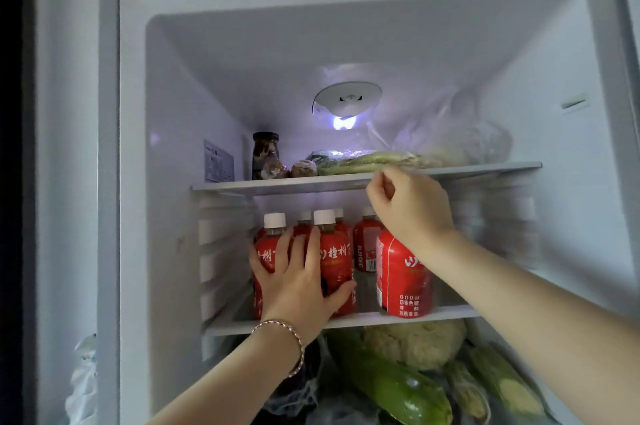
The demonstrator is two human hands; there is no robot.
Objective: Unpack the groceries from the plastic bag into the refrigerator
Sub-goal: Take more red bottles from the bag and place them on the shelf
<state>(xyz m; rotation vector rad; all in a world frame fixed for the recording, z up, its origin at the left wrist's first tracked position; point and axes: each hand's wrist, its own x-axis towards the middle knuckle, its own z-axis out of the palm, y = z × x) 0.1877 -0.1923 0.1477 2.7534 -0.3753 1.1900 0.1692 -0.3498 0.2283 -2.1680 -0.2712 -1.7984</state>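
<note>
Refrigerator [554,61] stands open. Left hand [298,282] lies with straight, spread fingers across two red bottles [334,262] at the left front edge of the middle shelf [363,319]. Right hand [408,210], fingers curled, is at the lip of the upper shelf [277,184], beside the bagged greens [367,161]; whether it pinches the wrap cannot be told. There is open room on the middle shelf right of the bottles. One label reads "JUICE"; the others carry Chinese characters.

Pale wall [65,147] left; dark strip [15,182] beyond.
</note>
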